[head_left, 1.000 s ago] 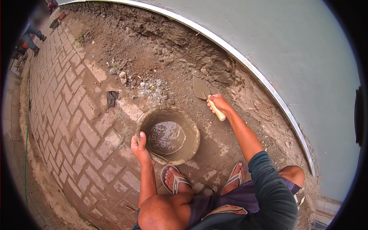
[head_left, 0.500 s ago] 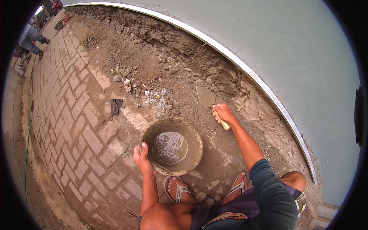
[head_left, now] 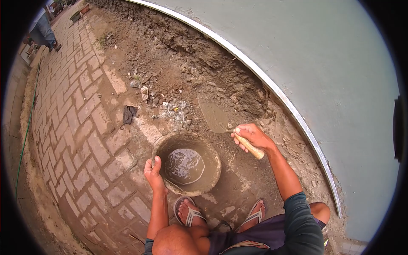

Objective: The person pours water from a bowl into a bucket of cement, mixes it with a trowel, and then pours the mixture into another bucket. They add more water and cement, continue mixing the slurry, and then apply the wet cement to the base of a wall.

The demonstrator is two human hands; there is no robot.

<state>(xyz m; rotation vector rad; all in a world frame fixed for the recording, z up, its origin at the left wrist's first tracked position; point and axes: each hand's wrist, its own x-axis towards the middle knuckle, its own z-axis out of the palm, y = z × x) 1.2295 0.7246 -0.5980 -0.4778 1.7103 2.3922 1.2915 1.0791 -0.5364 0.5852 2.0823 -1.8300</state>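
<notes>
My left hand (head_left: 154, 171) grips the left rim of a round bucket (head_left: 211, 180), thumb on top and fingers round the outside. Wet grey mortar (head_left: 184, 165) lies in the bottom of the bucket. In my right hand (head_left: 250, 137) is the wooden handle of a trowel (head_left: 213, 117). Its flat blade, coated in grey, points up and left over the soil beyond the bucket's far rim. The bucket stands near my feet, at the edge between paving and dirt.
A grey wall (head_left: 306, 46) with a white strip (head_left: 272, 85) along its base curves down the right side. Rough soil and rubble border it. Brick paving (head_left: 80, 140) covers the left, with a black cloth (head_left: 129, 114) on it. Another person (head_left: 43, 32) stands far left.
The trowel has moved left and closer to the bucket, its blade now nearer the far rim. My left hand keeps its hold on the rim. The view has shifted slightly.
</notes>
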